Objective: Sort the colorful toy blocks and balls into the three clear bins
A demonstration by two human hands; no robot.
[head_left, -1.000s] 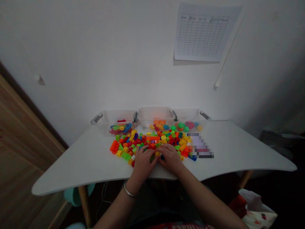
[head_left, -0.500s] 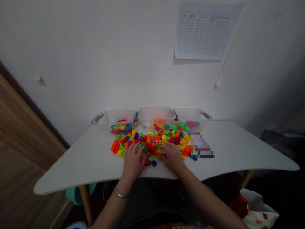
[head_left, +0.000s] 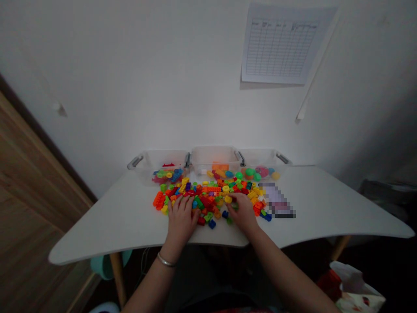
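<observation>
**Left hand [head_left: 180, 216] spread, right hand [head_left: 243, 211] narrow, both at the brick pile [head_left: 207, 203]**

Pile: loose plastic toy bricks, mixed shapes, in red, orange, yellow, green and blue. It sits mid-worktop [head_left: 130, 226], in front of three clear bins. We see a long studded orange brick [head_left: 211, 189] near the back, a chunky orange block [head_left: 159, 200] at the left edge, and a dark blue piece [head_left: 212, 224] at the near edge, between the hands.

Bins: left bin [head_left: 141, 174], middle bin [head_left: 213, 152] and right bin [head_left: 260, 155] stand in a row by the wall. All have some coloured pieces inside.

Left hand: palm down on the left part of the pile, fingers spread, thumb angled out to the right. Silver bracelet [head_left: 166, 261] on that wrist. Right hand: at the right part of the pile, thumb and index finger close together, with a yellow piece [head_left: 228, 199] at the tips. We can't tell if it's gripped or only touched. Both forearms come up from the bottom edge, converging on the pile.

Hard to read: bricks under both palms are hidden. The pile is too dense and dim for us to separate most pieces. The flat item [head_left: 276, 200] right of the pile is pixelated. Text on the wall sheet [head_left: 286, 45] is illegible. A bag [head_left: 358, 287] at lower right is cut off by the frame bottom.
</observation>
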